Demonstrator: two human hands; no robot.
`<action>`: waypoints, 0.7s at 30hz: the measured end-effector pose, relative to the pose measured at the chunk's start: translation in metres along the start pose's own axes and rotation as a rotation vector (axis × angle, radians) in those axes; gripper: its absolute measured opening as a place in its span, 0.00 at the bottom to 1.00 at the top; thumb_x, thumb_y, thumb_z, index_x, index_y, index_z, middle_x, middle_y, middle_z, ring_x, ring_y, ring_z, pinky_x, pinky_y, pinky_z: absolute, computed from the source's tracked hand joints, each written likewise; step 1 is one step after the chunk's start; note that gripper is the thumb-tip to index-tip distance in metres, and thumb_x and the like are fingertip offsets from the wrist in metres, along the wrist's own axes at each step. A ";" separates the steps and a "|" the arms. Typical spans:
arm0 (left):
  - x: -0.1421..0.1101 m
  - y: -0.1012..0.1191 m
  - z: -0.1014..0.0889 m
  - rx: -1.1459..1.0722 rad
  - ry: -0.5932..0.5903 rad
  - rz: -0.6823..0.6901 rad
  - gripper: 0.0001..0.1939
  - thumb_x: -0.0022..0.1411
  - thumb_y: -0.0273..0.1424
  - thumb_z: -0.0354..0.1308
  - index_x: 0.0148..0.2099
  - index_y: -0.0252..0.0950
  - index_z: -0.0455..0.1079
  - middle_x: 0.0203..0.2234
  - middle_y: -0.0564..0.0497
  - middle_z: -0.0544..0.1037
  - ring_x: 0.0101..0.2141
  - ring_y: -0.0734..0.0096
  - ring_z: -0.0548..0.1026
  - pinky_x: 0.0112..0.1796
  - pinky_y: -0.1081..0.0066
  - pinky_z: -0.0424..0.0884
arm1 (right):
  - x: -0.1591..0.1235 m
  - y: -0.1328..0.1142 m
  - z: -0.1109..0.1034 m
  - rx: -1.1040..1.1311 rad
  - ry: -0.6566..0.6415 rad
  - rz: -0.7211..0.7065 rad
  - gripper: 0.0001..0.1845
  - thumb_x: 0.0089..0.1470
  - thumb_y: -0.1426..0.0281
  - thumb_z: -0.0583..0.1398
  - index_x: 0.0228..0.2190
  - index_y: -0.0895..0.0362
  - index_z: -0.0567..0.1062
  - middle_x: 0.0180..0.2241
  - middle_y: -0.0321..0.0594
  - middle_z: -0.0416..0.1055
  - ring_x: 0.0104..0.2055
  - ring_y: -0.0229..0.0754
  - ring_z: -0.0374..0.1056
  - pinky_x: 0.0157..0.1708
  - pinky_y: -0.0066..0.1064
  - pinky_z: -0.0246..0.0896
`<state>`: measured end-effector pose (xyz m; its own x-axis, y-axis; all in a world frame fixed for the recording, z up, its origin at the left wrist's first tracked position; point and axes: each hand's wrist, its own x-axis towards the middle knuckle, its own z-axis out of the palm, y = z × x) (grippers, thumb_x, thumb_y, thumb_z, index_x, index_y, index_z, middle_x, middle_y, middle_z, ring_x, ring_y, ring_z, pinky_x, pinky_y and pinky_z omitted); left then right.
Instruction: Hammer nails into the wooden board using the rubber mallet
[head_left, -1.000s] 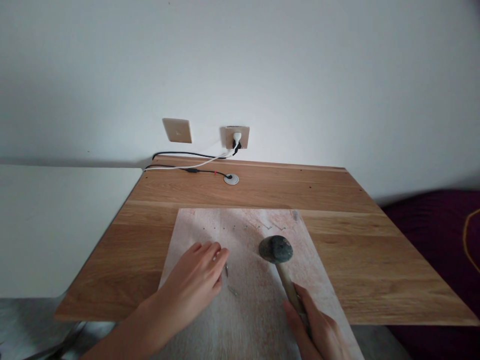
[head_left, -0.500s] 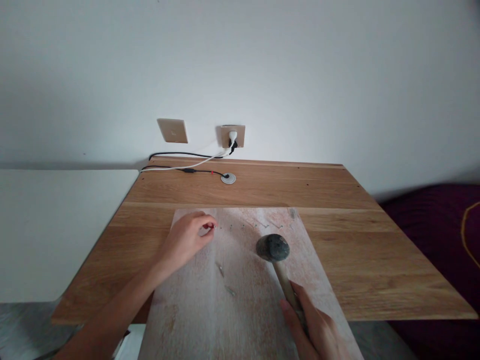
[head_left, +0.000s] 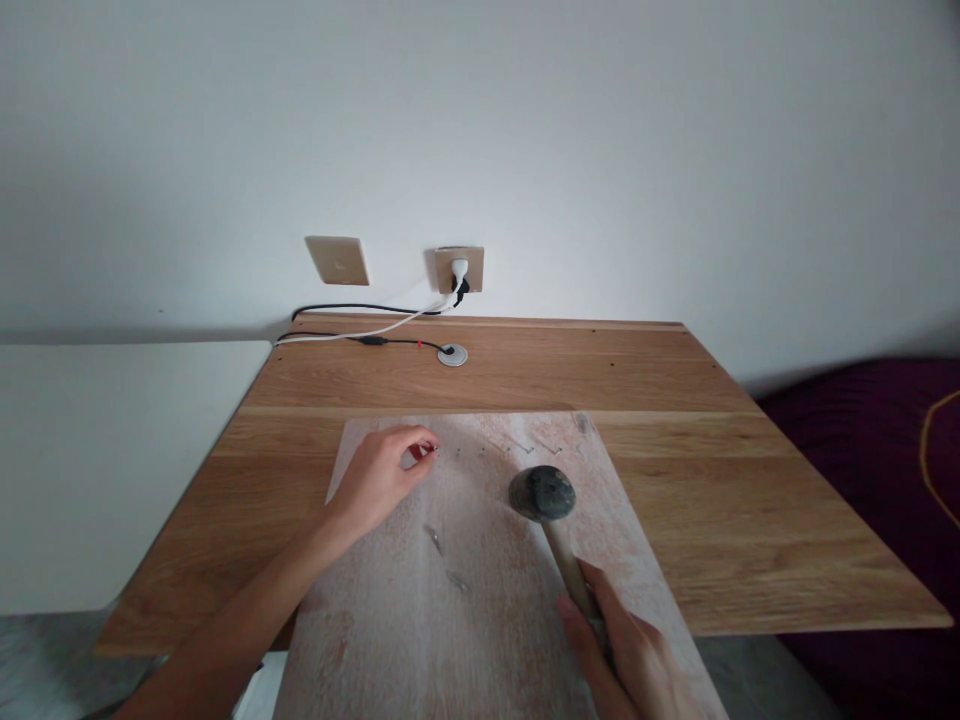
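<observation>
A pale, reddish-stained wooden board (head_left: 495,590) lies on the wooden desk (head_left: 675,480). My left hand (head_left: 382,475) reaches to the board's far left part, thumb and forefinger pinched on a small nail held at the board surface. A row of small nails (head_left: 495,447) stands along the board's far edge. Two loose nails (head_left: 442,555) lie on the board's middle. My right hand (head_left: 637,660) is wrapped round the wooden handle of a hammer (head_left: 551,520), whose dark head rests on the board right of centre.
A white surface (head_left: 112,450) adjoins the desk on the left. Black and white cables (head_left: 367,330) run from a wall socket (head_left: 457,270) to a grommet at the desk's back. Dark purple fabric (head_left: 862,450) lies to the right.
My left hand left the loose nails at mid-board and moved to the far left, pinching a nail at the nail row. The hammer and right hand barely moved.
</observation>
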<state>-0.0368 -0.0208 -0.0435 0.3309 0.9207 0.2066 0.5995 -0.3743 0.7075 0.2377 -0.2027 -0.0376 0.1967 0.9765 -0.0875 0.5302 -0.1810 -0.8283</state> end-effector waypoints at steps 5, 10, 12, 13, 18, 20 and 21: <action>-0.001 -0.003 0.004 0.004 0.001 -0.005 0.06 0.65 0.24 0.61 0.42 0.38 0.78 0.36 0.53 0.85 0.35 0.69 0.82 0.40 0.71 0.74 | 0.001 0.000 0.000 -0.053 -0.017 0.034 0.32 0.69 0.41 0.50 0.53 0.51 0.79 0.33 0.46 0.86 0.35 0.57 0.84 0.35 0.39 0.75; -0.002 -0.006 0.009 0.031 0.016 0.039 0.09 0.64 0.21 0.60 0.43 0.38 0.77 0.37 0.53 0.84 0.36 0.69 0.81 0.40 0.71 0.74 | 0.002 0.005 0.000 -0.074 -0.073 0.034 0.31 0.71 0.46 0.50 0.54 0.54 0.78 0.36 0.49 0.87 0.38 0.57 0.85 0.38 0.39 0.77; -0.002 -0.006 0.009 0.060 0.012 0.068 0.09 0.64 0.20 0.60 0.43 0.38 0.77 0.36 0.53 0.84 0.36 0.69 0.81 0.40 0.70 0.74 | 0.002 0.008 0.000 -0.084 -0.086 0.020 0.31 0.71 0.47 0.49 0.55 0.55 0.77 0.37 0.50 0.87 0.39 0.58 0.85 0.38 0.40 0.77; -0.002 -0.006 0.009 0.076 0.007 0.083 0.09 0.65 0.20 0.60 0.43 0.38 0.77 0.36 0.53 0.83 0.36 0.69 0.81 0.40 0.70 0.73 | 0.002 0.010 -0.001 -0.091 -0.092 0.019 0.31 0.71 0.48 0.49 0.56 0.56 0.77 0.37 0.51 0.87 0.39 0.59 0.85 0.38 0.41 0.78; -0.001 -0.005 0.007 0.083 -0.016 0.128 0.07 0.67 0.21 0.61 0.43 0.38 0.77 0.37 0.51 0.82 0.37 0.68 0.80 0.40 0.70 0.73 | 0.002 0.017 0.000 -0.146 -0.106 0.030 0.30 0.72 0.49 0.49 0.57 0.54 0.77 0.42 0.52 0.87 0.46 0.59 0.85 0.41 0.41 0.79; 0.000 -0.005 0.007 0.055 -0.019 0.133 0.05 0.68 0.22 0.63 0.43 0.37 0.77 0.37 0.51 0.81 0.37 0.69 0.80 0.39 0.71 0.73 | 0.001 0.021 0.001 -0.187 -0.092 0.012 0.31 0.72 0.49 0.49 0.59 0.56 0.76 0.48 0.56 0.86 0.50 0.61 0.83 0.46 0.43 0.79; 0.000 -0.005 0.008 0.044 -0.017 0.137 0.05 0.68 0.23 0.63 0.42 0.37 0.77 0.37 0.51 0.81 0.36 0.69 0.80 0.39 0.72 0.73 | 0.001 0.023 0.003 -0.211 -0.088 0.007 0.32 0.72 0.49 0.49 0.60 0.56 0.75 0.50 0.56 0.85 0.51 0.61 0.83 0.47 0.44 0.78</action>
<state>-0.0340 -0.0195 -0.0520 0.4238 0.8590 0.2872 0.5794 -0.5009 0.6430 0.2477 -0.2055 -0.0578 0.1330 0.9799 -0.1489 0.6919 -0.1994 -0.6939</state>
